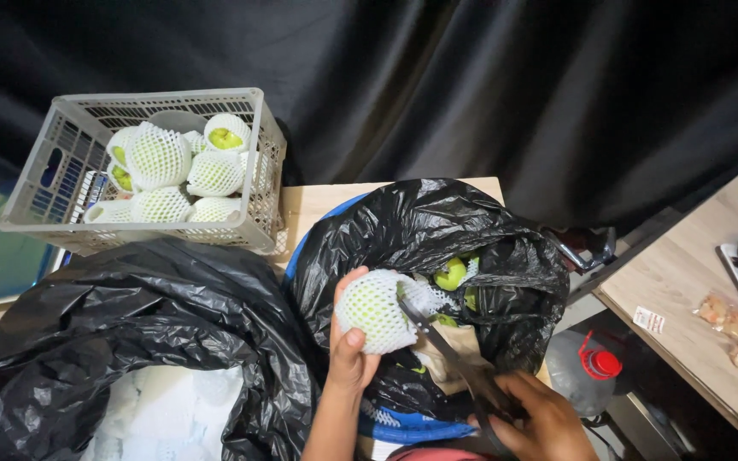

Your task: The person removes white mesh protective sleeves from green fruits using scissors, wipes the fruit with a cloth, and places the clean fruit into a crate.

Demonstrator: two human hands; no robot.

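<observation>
Netted fruit (pixel 374 312), held over the black bag (pixel 437 239), sits gripped in the left hand (pixel 350 354); at 4 o'clock, the right hand (pixel 540 423) grips scissors (pixel 450 358). Best cut only netting.

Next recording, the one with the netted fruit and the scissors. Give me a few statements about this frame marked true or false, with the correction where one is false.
1. The left hand holds a fruit wrapped in white foam net. True.
2. The right hand holds a knife. False: it holds scissors, whose blades point up at the wrapped fruit's net.
3. The grey plastic crate is empty. False: it holds several net-wrapped fruits.
4. Green fruit shows inside the open black bag behind the hands. True.
5. A bottle with a red cap stands low on the right. True.
6. The backdrop is a white wall. False: it is a dark curtain.
</observation>
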